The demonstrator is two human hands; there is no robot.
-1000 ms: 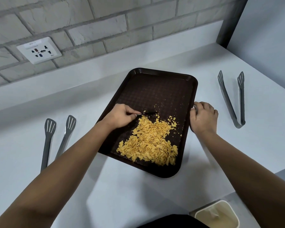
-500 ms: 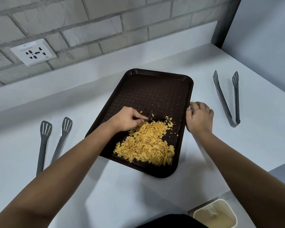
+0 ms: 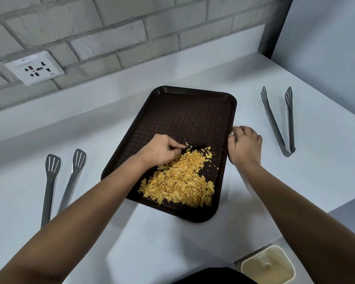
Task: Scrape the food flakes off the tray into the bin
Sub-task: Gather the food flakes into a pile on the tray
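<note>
Raking the flakes into a pile, nothing's in the bin yet

The left hand [image 3: 162,151] pinches a thin dark scraper [image 3: 193,148] with fingers curled round it, blade at the far edge of the yellow food flakes [image 3: 180,181] heaped at the near end of the brown tray [image 3: 184,113]. The right hand [image 3: 244,146] grips the tray's right rim, fingers curled over it, holding it steady on the counter [image 3: 172,242]. The bin [image 3: 267,265] sits below the counter's near edge. Next I'd guess the tray's gotta slide or tip over the bin.
</note>
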